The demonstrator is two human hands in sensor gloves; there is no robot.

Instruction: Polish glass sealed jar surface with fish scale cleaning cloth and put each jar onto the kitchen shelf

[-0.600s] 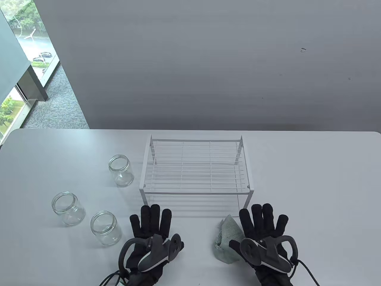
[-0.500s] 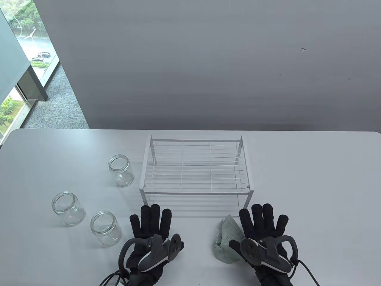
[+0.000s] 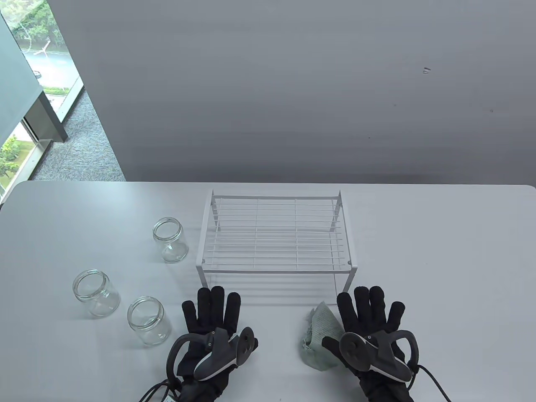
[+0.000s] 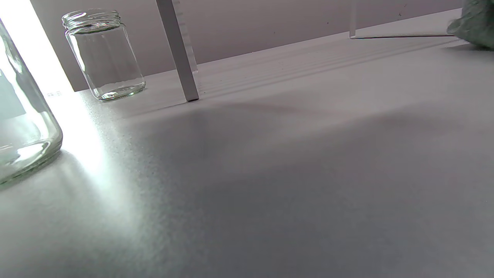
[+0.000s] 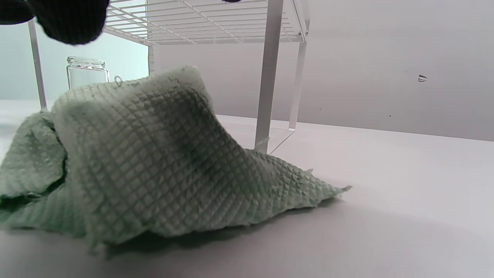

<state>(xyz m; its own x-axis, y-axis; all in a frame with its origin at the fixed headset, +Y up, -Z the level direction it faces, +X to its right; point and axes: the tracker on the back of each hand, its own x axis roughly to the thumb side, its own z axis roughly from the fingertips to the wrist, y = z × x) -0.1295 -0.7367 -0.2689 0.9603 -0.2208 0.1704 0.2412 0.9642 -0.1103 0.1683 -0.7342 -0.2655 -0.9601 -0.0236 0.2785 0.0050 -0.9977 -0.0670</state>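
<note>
**Three jars unpolished, shelf bare**

Your table (image 3: 439, 251) leaves open room right of the wire shelf (image 3: 274, 234), which stands mid-table with nothing on top. Three jars, far (image 3: 169, 239), left (image 3: 95, 293) and near (image 3: 148, 320), stand left of it, within your left hand's (image 3: 213, 324) reach. Both hands lie flat, fingers straight, holding nothing; your right hand (image 3: 370, 324) touches the green cloth (image 3: 320, 335) beside it, probably ready to pick up.

Right hand (image 3: 368, 331): tracker on its back has shifted slightly toward the tabletop's near edge. Outside the window (image 3: 29, 54), the parked cars are gone.
</note>
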